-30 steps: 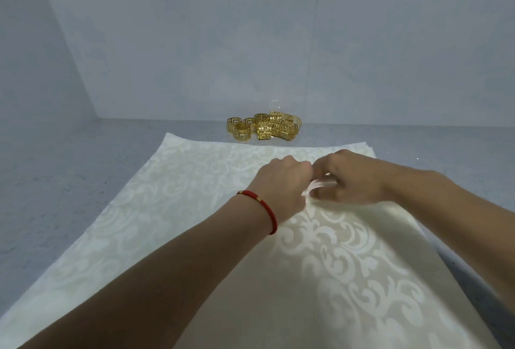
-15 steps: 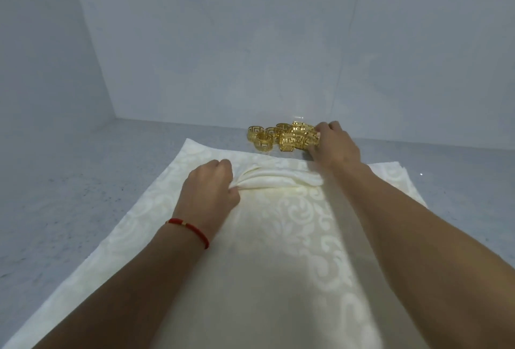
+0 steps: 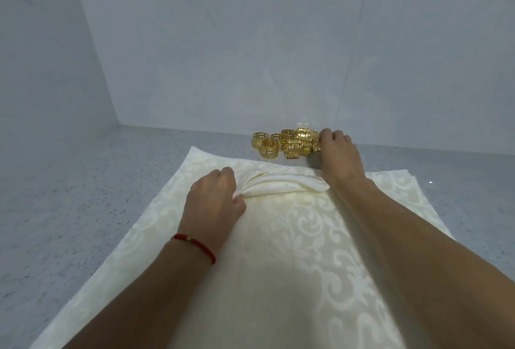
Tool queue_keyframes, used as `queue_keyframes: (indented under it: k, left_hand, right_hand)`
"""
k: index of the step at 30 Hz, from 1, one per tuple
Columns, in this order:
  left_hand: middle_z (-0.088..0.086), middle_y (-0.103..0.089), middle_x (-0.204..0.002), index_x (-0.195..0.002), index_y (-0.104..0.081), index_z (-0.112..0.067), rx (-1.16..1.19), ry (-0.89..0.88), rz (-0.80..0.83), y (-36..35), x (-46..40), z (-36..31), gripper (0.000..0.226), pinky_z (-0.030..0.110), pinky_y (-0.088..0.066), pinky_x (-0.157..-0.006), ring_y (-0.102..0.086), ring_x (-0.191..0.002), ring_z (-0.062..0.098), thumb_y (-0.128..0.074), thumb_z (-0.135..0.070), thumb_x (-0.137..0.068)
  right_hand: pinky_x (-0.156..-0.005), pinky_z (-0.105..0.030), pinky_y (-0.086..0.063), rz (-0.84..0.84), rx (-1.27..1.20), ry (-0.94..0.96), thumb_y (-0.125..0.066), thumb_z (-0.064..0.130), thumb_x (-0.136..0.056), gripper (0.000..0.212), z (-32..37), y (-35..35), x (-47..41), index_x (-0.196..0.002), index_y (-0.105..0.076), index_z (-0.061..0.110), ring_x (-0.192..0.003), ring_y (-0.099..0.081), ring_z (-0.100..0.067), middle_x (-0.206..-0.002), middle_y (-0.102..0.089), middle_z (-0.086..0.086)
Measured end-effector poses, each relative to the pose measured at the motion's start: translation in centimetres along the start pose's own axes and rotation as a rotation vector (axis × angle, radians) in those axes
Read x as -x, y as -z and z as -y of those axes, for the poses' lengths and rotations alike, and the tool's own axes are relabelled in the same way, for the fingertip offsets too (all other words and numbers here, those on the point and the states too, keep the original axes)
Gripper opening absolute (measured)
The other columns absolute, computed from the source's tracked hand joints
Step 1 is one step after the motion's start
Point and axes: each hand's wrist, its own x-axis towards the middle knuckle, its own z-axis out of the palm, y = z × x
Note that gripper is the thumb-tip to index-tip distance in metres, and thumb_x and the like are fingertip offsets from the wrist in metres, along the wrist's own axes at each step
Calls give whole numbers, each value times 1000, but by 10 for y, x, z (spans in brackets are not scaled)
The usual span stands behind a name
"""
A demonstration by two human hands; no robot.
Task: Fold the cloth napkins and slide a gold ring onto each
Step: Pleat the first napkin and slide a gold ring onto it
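Left hand has its fingers bunched tight round the soft, floppy napkin; right hand fingers curl onto a light, rigid gold ring, probably easiest pinched by the rim.

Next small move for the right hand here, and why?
Probably pinch one gold ring from the pile and bring it back to the gathered napkin. The right hand already touches the pile's right edge, the left hand pinches the bunched end, and no ring is on it yet.
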Motion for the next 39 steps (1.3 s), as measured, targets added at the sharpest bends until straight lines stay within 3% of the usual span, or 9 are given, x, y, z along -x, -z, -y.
queue_keyframes:
  k: [4,8,11,18,24,27,31,36,39]
  left_hand:
    - [3,-57,-80,-83,-52,-9,31,33,-6,5,-1,0,15,31,-29,-64,-52,-76,24,-64,-18,-81]
    - [4,-55,-73,-76,-51,-8,46,41,-84,11,-4,-2,14,32,-28,-62,-49,-69,25,-65,-13,-76]
    - [3,-55,-71,-74,-52,-9,50,29,-113,12,-6,-1,16,32,-27,-63,-45,-68,24,-67,-12,-74]
    - [0,-56,-71,-75,-52,-11,62,-99,-96,9,-3,1,21,34,-37,-62,-51,-68,24,-72,-11,-71]
    - [-1,-54,-69,-74,-51,-12,57,-190,-75,9,-1,-4,24,39,-44,-61,-50,-66,23,-74,-10,-69]
    - [-2,-55,-70,-74,-52,-12,65,-192,-81,11,-1,-2,23,38,-43,-61,-51,-67,23,-74,-10,-68]
    - [0,-58,-73,-77,-55,-11,89,-241,-89,13,2,-1,24,40,-47,-63,-54,-69,24,-76,-7,-67]
    - [-1,-56,-71,-76,-54,-11,93,-295,-96,13,6,-9,23,42,-48,-61,-53,-67,23,-73,-4,-66]
    - [0,-55,-71,-75,-54,-10,104,-353,-98,12,11,-22,23,42,-47,-60,-52,-67,22,-73,-3,-65]
  right_hand:
    - [-87,-38,-48,-76,-526,-80,-68,19,-95,31,-31,39,30,-123,-55,12,-102,-58,-26,-114,-58,-8]
    - [-89,-23,-44,1,-692,-69,-71,22,-95,30,-50,76,77,-122,-59,16,-106,-63,-13,-116,-65,2]
    - [-80,-11,-51,29,-781,-81,-77,16,-90,30,-49,79,104,-115,-62,25,-108,-63,-3,-119,-58,4]
    - [-93,-24,-57,39,-783,5,-79,6,-86,46,-56,74,116,-124,-57,22,-117,-59,-4,-123,-51,4]
    - [-103,-22,-51,93,-789,164,-79,8,-86,48,-50,80,124,-124,-57,27,-118,-59,-6,-122,-53,9]
    - [-107,-29,-50,109,-778,208,-80,9,-86,50,-49,82,125,-124,-56,30,-117,-61,-8,-122,-54,11]
    - [-106,-34,-51,132,-749,257,-81,13,-85,49,-45,88,127,-122,-56,33,-118,-61,-8,-123,-56,14]
    - [-93,-19,-45,172,-707,309,-81,23,-87,46,-26,93,136,-124,-55,31,-120,-55,0,-120,-54,18]
    - [-95,-24,-46,158,-660,322,-79,31,-87,45,-21,95,140,-123,-53,33,-117,-55,-1,-117,-53,19]
